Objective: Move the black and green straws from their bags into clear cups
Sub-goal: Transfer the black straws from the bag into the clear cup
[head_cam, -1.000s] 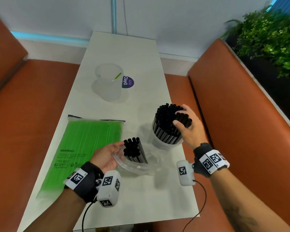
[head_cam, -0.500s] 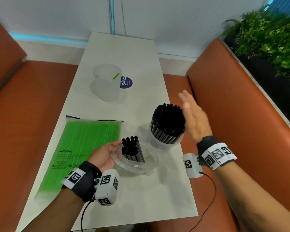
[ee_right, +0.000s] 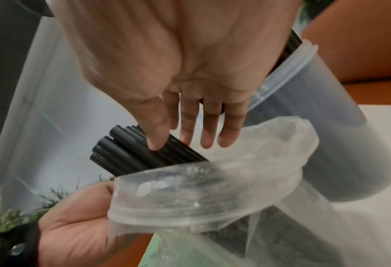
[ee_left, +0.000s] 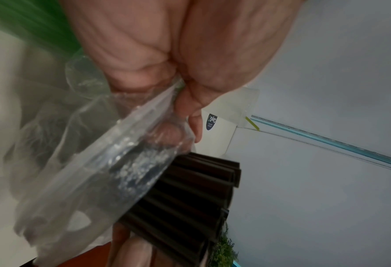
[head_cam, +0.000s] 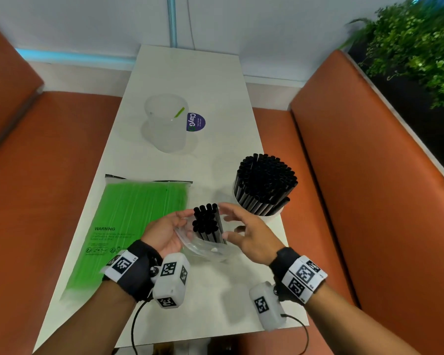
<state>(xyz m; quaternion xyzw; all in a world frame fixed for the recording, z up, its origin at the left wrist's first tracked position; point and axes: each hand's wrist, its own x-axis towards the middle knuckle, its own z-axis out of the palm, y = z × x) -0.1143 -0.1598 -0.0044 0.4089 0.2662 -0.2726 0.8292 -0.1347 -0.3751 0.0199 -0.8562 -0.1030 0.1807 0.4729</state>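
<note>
My left hand [head_cam: 173,228] grips the rim of a clear bag [head_cam: 208,248] just above the table, with a small bunch of black straws [head_cam: 207,221] standing out of its mouth. Beside that bunch on the right, my right hand [head_cam: 237,225] is open, fingers straight. In the right wrist view its thumb [ee_right: 154,137] touches the black straws [ee_right: 130,153] above the bag [ee_right: 212,189]. A clear cup [head_cam: 268,215] packed with black straws [head_cam: 265,180] stands right of the hands. The flat bag of green straws [head_cam: 131,221] lies on the left. A second clear cup [head_cam: 166,129] farther back holds one green straw [head_cam: 179,112].
The narrow white table [head_cam: 210,80] runs away from me between two orange benches [head_cam: 369,175]. A round purple sticker [head_cam: 195,122] lies beside the far cup. Green plants [head_cam: 420,42] stand behind the right bench. The full cup stands close to the table's right edge.
My right hand left the full cup, swung out to the right, then came back left to the bunch in the bag. My left hand kept hold of the bag.
</note>
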